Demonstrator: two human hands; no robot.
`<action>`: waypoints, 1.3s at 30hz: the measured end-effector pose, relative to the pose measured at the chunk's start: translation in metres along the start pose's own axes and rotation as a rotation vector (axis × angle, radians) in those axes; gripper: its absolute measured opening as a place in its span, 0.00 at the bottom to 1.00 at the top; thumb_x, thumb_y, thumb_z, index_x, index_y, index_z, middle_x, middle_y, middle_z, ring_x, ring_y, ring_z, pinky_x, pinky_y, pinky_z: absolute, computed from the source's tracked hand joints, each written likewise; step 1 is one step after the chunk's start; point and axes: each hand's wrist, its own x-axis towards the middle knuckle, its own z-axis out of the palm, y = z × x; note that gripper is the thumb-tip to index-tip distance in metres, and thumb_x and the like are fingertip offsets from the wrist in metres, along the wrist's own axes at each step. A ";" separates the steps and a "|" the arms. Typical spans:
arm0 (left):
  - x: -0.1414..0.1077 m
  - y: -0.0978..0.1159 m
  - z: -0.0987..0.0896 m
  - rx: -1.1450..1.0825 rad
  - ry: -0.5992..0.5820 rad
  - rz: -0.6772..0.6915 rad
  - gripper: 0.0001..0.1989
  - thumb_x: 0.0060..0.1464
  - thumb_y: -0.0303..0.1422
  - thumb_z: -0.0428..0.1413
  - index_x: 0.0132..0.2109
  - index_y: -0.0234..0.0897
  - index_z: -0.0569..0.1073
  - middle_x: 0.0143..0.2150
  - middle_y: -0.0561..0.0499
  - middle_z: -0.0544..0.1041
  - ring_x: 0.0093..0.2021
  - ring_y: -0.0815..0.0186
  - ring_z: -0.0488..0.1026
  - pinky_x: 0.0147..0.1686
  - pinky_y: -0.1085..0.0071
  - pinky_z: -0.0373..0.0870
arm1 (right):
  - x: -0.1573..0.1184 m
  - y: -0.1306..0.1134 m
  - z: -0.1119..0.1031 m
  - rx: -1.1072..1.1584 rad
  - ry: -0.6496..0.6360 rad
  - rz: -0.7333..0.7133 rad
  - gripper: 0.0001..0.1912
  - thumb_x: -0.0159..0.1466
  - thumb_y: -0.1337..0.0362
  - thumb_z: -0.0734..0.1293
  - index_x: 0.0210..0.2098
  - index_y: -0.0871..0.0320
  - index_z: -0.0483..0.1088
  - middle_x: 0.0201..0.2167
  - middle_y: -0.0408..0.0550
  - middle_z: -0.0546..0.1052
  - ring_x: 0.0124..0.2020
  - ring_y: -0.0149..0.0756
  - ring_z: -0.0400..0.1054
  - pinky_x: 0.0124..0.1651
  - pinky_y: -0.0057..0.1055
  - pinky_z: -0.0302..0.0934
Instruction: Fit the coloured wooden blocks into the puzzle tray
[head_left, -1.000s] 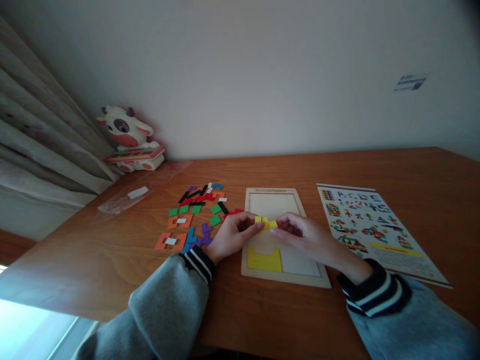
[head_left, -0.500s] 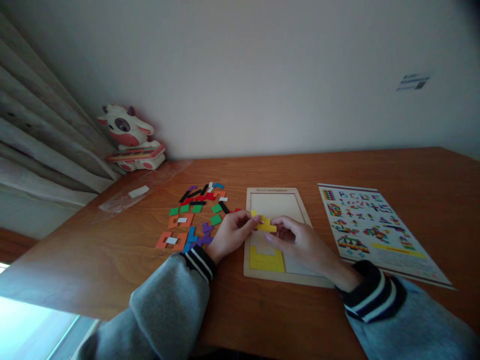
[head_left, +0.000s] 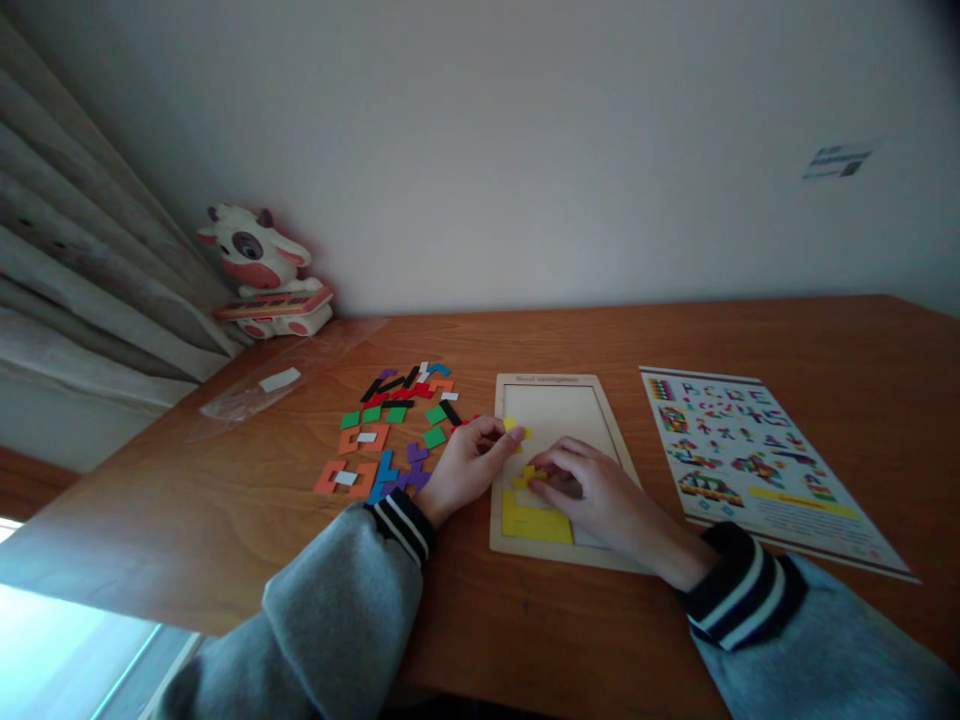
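A shallow wooden puzzle tray (head_left: 568, 380) lies on the table beneath my hands. Yellow puzzle pieces (head_left: 536, 524) fill part of its lower left corner. My left hand (head_left: 474, 460) is closed in a pinch on a yellow puzzle piece (head_left: 511, 424) over the tray's left edge. Between the thumb and fingers of my right hand (head_left: 592, 490) is another yellow puzzle piece (head_left: 529, 474), held just above the laid ones. My fingers cover parts of both held pieces.
Loose coloured pieces (head_left: 394, 414) spread across the table left of the tray. A printed pattern sheet (head_left: 750, 450) lies to the right. Further back left are a clear plastic bag (head_left: 247, 400) and a toy cow with a keyboard (head_left: 262, 270), near a curtain (head_left: 90, 220).
The two yellow pieces, close together before, are now apart. My right hand has brought its piece down and nearer to me, while my left hand stays almost in place.
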 end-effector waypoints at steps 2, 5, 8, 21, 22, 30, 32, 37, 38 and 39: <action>0.000 0.000 0.000 0.009 -0.001 0.007 0.23 0.55 0.53 0.58 0.32 0.34 0.72 0.28 0.53 0.72 0.27 0.70 0.66 0.27 0.74 0.60 | -0.001 0.000 0.000 -0.006 0.005 -0.002 0.08 0.65 0.60 0.68 0.42 0.56 0.75 0.40 0.51 0.75 0.40 0.39 0.71 0.44 0.37 0.67; 0.000 -0.002 0.000 0.018 -0.004 0.015 0.23 0.56 0.52 0.58 0.32 0.34 0.72 0.27 0.54 0.71 0.27 0.70 0.65 0.27 0.74 0.59 | -0.001 0.000 0.000 -0.034 -0.001 -0.012 0.09 0.67 0.58 0.66 0.38 0.56 0.75 0.38 0.50 0.75 0.40 0.39 0.71 0.44 0.37 0.66; 0.000 -0.004 -0.001 0.010 -0.009 0.019 0.22 0.56 0.51 0.58 0.32 0.34 0.72 0.28 0.54 0.71 0.27 0.70 0.66 0.28 0.74 0.60 | -0.001 0.001 0.000 -0.033 0.002 -0.003 0.11 0.69 0.58 0.63 0.38 0.56 0.75 0.38 0.50 0.75 0.39 0.38 0.71 0.43 0.36 0.66; 0.001 -0.003 -0.001 0.027 -0.019 0.029 0.22 0.57 0.52 0.57 0.31 0.34 0.71 0.27 0.54 0.69 0.27 0.71 0.64 0.26 0.74 0.58 | -0.001 0.001 -0.001 -0.033 -0.001 0.014 0.07 0.66 0.63 0.66 0.42 0.54 0.75 0.41 0.50 0.75 0.41 0.39 0.72 0.45 0.37 0.68; 0.001 -0.003 -0.001 0.026 -0.019 0.028 0.22 0.57 0.51 0.57 0.31 0.34 0.71 0.26 0.55 0.69 0.27 0.71 0.64 0.26 0.74 0.58 | -0.001 0.001 -0.001 -0.039 -0.003 0.015 0.08 0.66 0.63 0.66 0.43 0.54 0.75 0.42 0.50 0.74 0.41 0.39 0.71 0.46 0.38 0.67; 0.001 -0.002 -0.001 0.033 -0.022 0.027 0.21 0.57 0.50 0.57 0.33 0.33 0.72 0.28 0.54 0.70 0.28 0.70 0.65 0.28 0.74 0.59 | -0.003 0.000 -0.001 -0.059 -0.027 -0.007 0.07 0.66 0.62 0.67 0.41 0.56 0.73 0.42 0.51 0.74 0.44 0.41 0.70 0.50 0.41 0.65; 0.001 -0.003 -0.001 0.033 -0.025 0.034 0.21 0.57 0.50 0.57 0.33 0.34 0.72 0.28 0.54 0.70 0.28 0.70 0.65 0.28 0.74 0.60 | -0.002 0.001 0.000 -0.049 -0.028 -0.003 0.08 0.68 0.63 0.64 0.44 0.56 0.74 0.43 0.51 0.74 0.44 0.41 0.70 0.50 0.40 0.65; 0.001 -0.001 0.000 0.034 -0.026 0.044 0.20 0.57 0.49 0.58 0.32 0.34 0.72 0.29 0.53 0.72 0.30 0.69 0.67 0.30 0.73 0.62 | -0.002 0.003 0.001 -0.079 -0.027 -0.016 0.09 0.67 0.64 0.66 0.45 0.54 0.75 0.42 0.51 0.74 0.45 0.41 0.70 0.51 0.41 0.64; 0.001 -0.001 0.000 0.029 -0.026 0.043 0.20 0.57 0.49 0.58 0.32 0.34 0.72 0.29 0.53 0.72 0.30 0.69 0.67 0.30 0.73 0.62 | -0.001 0.003 0.001 -0.083 -0.026 -0.017 0.08 0.67 0.64 0.66 0.44 0.54 0.75 0.42 0.51 0.74 0.44 0.41 0.70 0.51 0.41 0.64; 0.001 -0.001 0.000 0.025 -0.025 0.042 0.20 0.57 0.49 0.58 0.32 0.34 0.72 0.29 0.53 0.71 0.29 0.69 0.67 0.30 0.73 0.62 | -0.001 0.003 0.001 -0.088 -0.024 -0.016 0.08 0.67 0.64 0.65 0.44 0.54 0.75 0.42 0.51 0.74 0.44 0.41 0.70 0.51 0.41 0.64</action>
